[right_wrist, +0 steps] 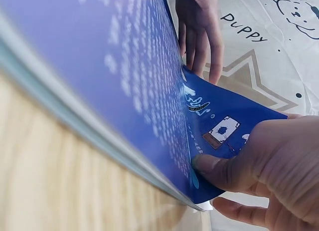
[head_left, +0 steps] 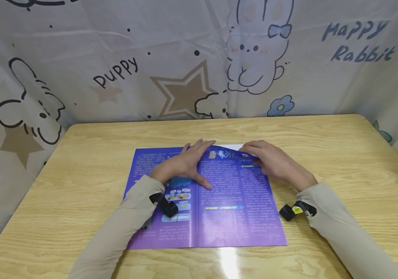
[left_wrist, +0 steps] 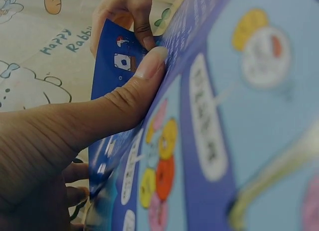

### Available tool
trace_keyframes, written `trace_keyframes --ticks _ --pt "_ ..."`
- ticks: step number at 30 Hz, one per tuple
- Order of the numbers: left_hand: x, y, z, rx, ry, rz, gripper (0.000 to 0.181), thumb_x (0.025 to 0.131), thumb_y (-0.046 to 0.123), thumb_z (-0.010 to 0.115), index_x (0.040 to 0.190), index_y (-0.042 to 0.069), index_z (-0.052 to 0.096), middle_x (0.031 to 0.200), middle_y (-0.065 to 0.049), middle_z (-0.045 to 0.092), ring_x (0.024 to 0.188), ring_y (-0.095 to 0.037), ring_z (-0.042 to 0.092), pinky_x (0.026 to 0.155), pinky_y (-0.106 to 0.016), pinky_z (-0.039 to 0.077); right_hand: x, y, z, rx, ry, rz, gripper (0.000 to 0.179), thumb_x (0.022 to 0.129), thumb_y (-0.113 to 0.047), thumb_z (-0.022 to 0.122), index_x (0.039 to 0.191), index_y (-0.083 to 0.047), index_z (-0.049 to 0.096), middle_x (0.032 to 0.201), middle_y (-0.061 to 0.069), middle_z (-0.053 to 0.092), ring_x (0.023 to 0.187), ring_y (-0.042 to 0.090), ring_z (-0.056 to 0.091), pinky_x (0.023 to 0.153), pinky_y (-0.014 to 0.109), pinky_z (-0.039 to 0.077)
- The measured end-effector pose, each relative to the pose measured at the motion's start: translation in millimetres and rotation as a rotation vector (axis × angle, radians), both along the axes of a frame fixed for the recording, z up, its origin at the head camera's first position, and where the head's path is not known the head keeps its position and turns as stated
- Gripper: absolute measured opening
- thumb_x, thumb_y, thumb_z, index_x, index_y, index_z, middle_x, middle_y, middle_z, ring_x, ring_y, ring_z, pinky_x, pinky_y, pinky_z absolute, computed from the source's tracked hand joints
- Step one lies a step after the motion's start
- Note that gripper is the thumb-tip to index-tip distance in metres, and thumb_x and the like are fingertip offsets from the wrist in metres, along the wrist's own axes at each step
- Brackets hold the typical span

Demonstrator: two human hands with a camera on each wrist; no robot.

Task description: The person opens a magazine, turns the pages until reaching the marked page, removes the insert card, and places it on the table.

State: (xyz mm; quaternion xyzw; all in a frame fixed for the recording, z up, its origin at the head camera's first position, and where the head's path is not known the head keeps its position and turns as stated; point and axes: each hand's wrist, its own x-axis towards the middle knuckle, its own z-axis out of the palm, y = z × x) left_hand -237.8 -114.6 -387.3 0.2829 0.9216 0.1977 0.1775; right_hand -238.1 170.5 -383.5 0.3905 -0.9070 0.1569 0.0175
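A magazine with blue and purple printed pages lies spread on the table. My right hand pinches the far right corner of its right page, thumb on the printed side. That corner curls up, and a white strip of the sheet below shows behind it. In the right wrist view the lifted blue corner bends between thumb and fingers. My left hand rests across the far part of the fold, fingers straight and spread. Its thumb lies on the right page in the left wrist view.
The wood-grain table reaches to a pale cloth backdrop with cartoon animals and stars. Black straps with small cameras sit on both wrists, the left camera hanging over the left page and the right camera beside the magazine's edge.
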Motion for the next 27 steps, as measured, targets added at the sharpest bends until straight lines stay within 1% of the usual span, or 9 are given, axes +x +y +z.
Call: trace_keyframes --ticks 3,9,12,14,16,18,23,25,27 --pt "2.0 -0.1 0.6 -0.022 0.004 0.002 0.131 0.060 0.056 0.086 0.156 0.017 0.007 0.161 -0.010 0.008 0.148 -0.024 -0.004 0.117 -0.048 -0.006 1.5 0 1.2 -0.004 -0.026 -0.014 0.050 0.081 0.015 0.063 0.128 -0.003 0.059 0.130 0.019 0.055 0.122 0.039 0.050 0.102 0.053 0.041" --pt "5.4 -0.8 2.2 -0.058 0.027 -0.014 0.126 0.063 0.057 0.084 0.156 0.012 0.011 0.162 -0.008 0.008 0.148 -0.024 -0.002 0.117 -0.047 -0.003 -0.3 1 4.2 -0.017 -0.128 -0.069 0.050 0.085 0.009 0.065 0.132 -0.004 0.055 0.135 0.017 0.053 0.126 0.037 0.047 0.105 0.052 0.037" --pt "6.2 -1.1 2.4 -0.059 0.036 -0.017 0.125 0.064 0.057 0.083 0.156 0.012 0.012 0.162 -0.007 0.009 0.148 -0.024 -0.002 0.117 -0.047 -0.002 -2.3 3 6.2 -0.034 -0.157 -0.081 0.049 0.086 -0.004 0.071 0.132 -0.005 0.056 0.134 0.016 0.054 0.127 0.036 0.047 0.106 0.052 0.035" --pt "6.6 -0.9 2.6 -0.058 0.035 -0.014 0.124 0.064 0.057 0.083 0.156 0.013 0.012 0.162 -0.006 0.009 0.148 -0.023 -0.002 0.118 -0.046 -0.002 -3.0 6 7.7 -0.058 -0.188 -0.084 0.053 0.085 -0.015 0.075 0.133 -0.005 0.055 0.136 0.016 0.053 0.129 0.036 0.046 0.106 0.053 0.035" --pt "7.0 -0.6 3.0 -0.060 0.036 -0.014 0.123 0.065 0.057 0.083 0.156 0.013 0.013 0.162 -0.006 0.011 0.148 -0.023 -0.001 0.118 -0.045 -0.002 -3.5 8 9.3 -0.097 -0.226 -0.083 0.058 0.085 -0.026 0.076 0.134 -0.005 0.054 0.137 0.015 0.053 0.129 0.036 0.045 0.104 0.053 0.037" --pt "7.4 -0.5 3.4 -0.058 0.038 -0.018 0.122 0.065 0.057 0.083 0.156 0.013 0.015 0.161 -0.006 0.013 0.148 -0.022 0.000 0.118 -0.045 -0.001 -3.2 10 11.0 -0.150 -0.263 -0.085 0.059 0.085 -0.030 0.075 0.135 -0.006 0.054 0.138 0.014 0.052 0.129 0.034 0.046 0.101 0.053 0.041" --pt "8.7 -1.1 4.5 -0.044 0.061 -0.038 0.117 0.066 0.056 0.083 0.154 0.010 0.021 0.160 -0.008 0.017 0.148 -0.023 0.004 0.118 -0.045 0.003 -3.1 15 12.5 -0.259 -0.290 -0.090 0.044 0.094 -0.022 0.065 0.134 -0.008 0.055 0.138 0.012 0.054 0.126 0.032 0.048 0.096 0.051 0.044" --pt "8.8 -1.2 5.1 -0.037 0.077 -0.048 0.116 0.066 0.055 0.084 0.153 0.008 0.023 0.160 -0.010 0.019 0.148 -0.024 0.006 0.118 -0.045 0.004 -3.8 16 11.4 -0.262 -0.285 -0.109 0.040 0.099 -0.025 0.057 0.134 -0.007 0.056 0.137 0.014 0.054 0.127 0.033 0.047 0.096 0.052 0.044" --pt "8.6 -1.1 5.7 -0.030 0.087 -0.056 0.116 0.066 0.053 0.084 0.153 0.007 0.023 0.159 -0.010 0.019 0.148 -0.024 0.007 0.118 -0.045 0.003 -4.4 17 10.1 -0.253 -0.283 -0.134 0.041 0.101 -0.031 0.051 0.134 -0.007 0.056 0.136 0.015 0.055 0.126 0.034 0.048 0.097 0.052 0.043"
